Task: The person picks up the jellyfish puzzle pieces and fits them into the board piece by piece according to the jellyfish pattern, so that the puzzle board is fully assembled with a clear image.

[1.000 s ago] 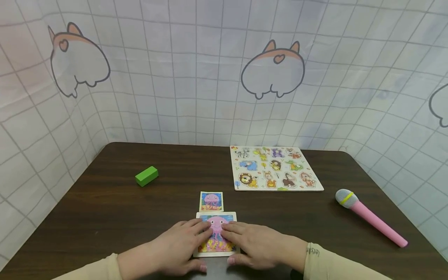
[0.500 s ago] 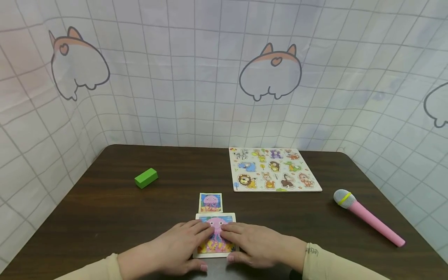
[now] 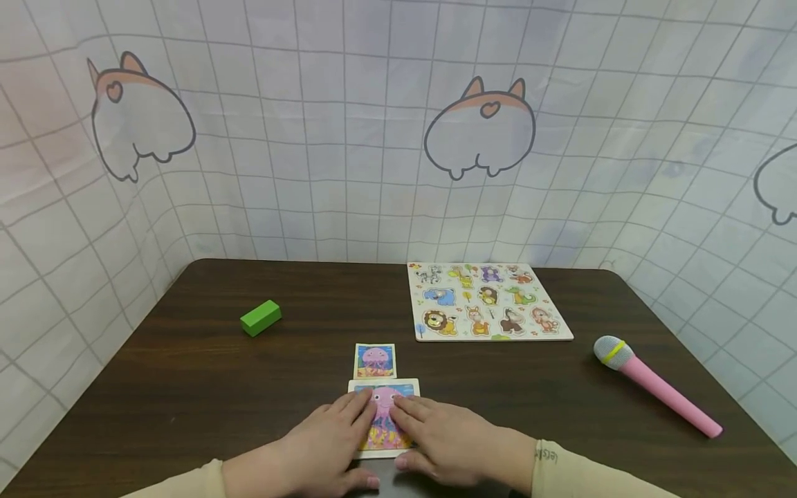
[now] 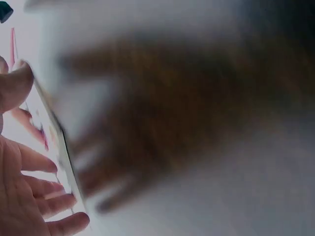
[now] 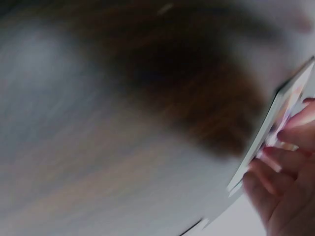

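A square board (image 3: 387, 432) with a pink jellyfish picture lies flat near the table's front edge in the head view. On its left side rest the fingers of my left hand (image 3: 324, 446); those of my right hand (image 3: 457, 439) lie on its right side. Both hands have fairly straight fingers, with the thumbs below the board's near edge. Touching or almost touching the far edge is a smaller card (image 3: 375, 361) with a matching jellyfish. Both wrist views show fingers over the board's pale edge (image 4: 61, 142), while blurred hand reflections fill much of the table surface.
A green block (image 3: 261, 317) sits at the left of the dark table (image 3: 205, 387). An animal picture board (image 3: 488, 302) lies at the back right. Farther right is a toy microphone (image 3: 660, 387) with a pink handle. A patterned cloth (image 3: 349, 138) surrounds the table's back and sides.
My left hand has shifted slightly right and my right hand slightly left, so the hands are a little closer together over the board. The board and card stay put.
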A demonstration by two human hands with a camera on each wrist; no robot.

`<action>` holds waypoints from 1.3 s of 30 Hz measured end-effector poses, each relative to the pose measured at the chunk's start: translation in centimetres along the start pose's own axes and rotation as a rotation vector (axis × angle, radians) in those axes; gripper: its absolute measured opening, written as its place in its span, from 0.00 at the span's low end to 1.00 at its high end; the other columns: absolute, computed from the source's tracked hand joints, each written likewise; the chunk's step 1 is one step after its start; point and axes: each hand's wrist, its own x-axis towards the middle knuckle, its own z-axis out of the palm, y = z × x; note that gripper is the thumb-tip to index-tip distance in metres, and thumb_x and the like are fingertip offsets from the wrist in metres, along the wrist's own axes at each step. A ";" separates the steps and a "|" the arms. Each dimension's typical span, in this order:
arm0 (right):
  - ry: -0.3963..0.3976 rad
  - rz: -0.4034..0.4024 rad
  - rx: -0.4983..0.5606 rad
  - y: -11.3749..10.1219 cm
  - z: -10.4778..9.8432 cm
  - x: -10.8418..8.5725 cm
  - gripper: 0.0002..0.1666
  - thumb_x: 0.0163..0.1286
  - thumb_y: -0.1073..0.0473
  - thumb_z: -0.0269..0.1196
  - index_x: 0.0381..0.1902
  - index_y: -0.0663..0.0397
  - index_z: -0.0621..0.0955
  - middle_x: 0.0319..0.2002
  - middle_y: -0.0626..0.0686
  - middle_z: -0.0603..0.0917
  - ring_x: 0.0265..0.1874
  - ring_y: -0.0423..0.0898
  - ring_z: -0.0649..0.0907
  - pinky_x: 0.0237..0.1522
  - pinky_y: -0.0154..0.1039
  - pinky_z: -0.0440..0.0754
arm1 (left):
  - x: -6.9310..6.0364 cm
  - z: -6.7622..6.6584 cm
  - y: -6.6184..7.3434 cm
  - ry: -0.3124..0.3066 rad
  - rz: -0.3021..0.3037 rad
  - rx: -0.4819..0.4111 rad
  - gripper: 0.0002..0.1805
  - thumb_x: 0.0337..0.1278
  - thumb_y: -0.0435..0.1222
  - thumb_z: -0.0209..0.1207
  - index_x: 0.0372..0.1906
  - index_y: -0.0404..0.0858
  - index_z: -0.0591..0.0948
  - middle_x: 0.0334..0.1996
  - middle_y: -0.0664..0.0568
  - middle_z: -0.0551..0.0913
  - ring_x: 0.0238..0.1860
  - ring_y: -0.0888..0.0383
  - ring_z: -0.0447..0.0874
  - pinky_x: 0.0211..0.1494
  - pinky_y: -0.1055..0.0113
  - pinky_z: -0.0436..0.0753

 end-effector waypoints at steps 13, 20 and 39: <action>0.022 0.081 -0.132 -2.1 2.2 0.9 0.50 0.79 0.28 0.40 0.78 0.64 0.61 0.80 0.63 0.59 0.80 0.58 0.61 0.76 0.45 0.67 | 0.4 2.2 1.0 0.050 -0.014 0.120 0.57 0.62 0.73 0.48 0.75 0.28 0.65 0.77 0.36 0.63 0.76 0.38 0.64 0.68 0.47 0.76; 0.055 0.126 -0.134 -2.6 3.0 1.3 0.53 0.75 0.25 0.45 0.78 0.63 0.63 0.80 0.62 0.60 0.79 0.59 0.64 0.73 0.44 0.71 | 0.9 3.2 1.2 0.039 -0.062 0.178 0.60 0.57 0.75 0.50 0.76 0.28 0.63 0.78 0.36 0.61 0.79 0.39 0.59 0.74 0.51 0.71; 0.058 0.095 -0.097 -2.1 2.0 1.3 0.51 0.77 0.26 0.41 0.79 0.62 0.61 0.80 0.61 0.60 0.79 0.56 0.63 0.74 0.47 0.70 | 0.8 2.5 1.1 0.007 -0.089 0.101 0.61 0.58 0.76 0.47 0.78 0.30 0.61 0.80 0.37 0.57 0.80 0.40 0.57 0.75 0.43 0.67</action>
